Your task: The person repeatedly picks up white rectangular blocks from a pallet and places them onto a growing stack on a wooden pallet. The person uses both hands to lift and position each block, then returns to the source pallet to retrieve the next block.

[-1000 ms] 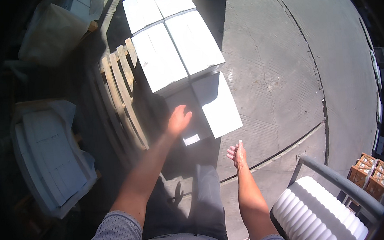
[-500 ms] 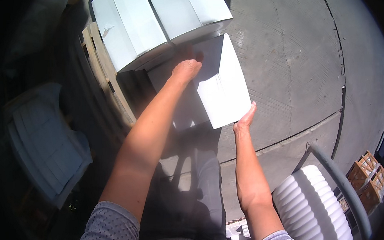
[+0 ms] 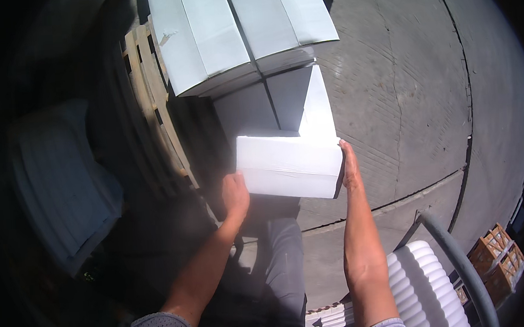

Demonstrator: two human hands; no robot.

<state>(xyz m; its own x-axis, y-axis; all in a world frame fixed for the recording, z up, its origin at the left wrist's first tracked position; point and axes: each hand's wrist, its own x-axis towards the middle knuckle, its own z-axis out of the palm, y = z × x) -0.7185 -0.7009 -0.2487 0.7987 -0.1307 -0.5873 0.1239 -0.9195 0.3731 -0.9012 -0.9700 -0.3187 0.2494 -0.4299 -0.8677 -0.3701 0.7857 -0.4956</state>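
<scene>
A white cardboard box [image 3: 289,166] is in front of me, its long side running left to right. At its left end my left hand [image 3: 235,192] is closed, with the fingers partly hidden. Flat along its right end lies my right hand [image 3: 350,161], fingers pointing away from me, so the box is pressed between both hands. Just beyond it are lower white boxes [image 3: 243,107], partly in shadow, with a dark gap between them. Farther off, a taller stack of white boxes [image 3: 218,28] rises. What supports the held box from below is hidden.
A wooden pallet [image 3: 149,92] runs along the left of the stack. White wrapped goods [image 3: 65,175] stand farther left in shade. At the lower right are a ribbed white roll [image 3: 428,285], a curved grey metal bar [image 3: 459,247] and wooden crates [image 3: 499,257]. Concrete floor [image 3: 390,96] spans the right.
My left hand has come back from over the lower boxes to the box's left end. My right hand remains at the right end. The white box now lies crosswise, nearer me.
</scene>
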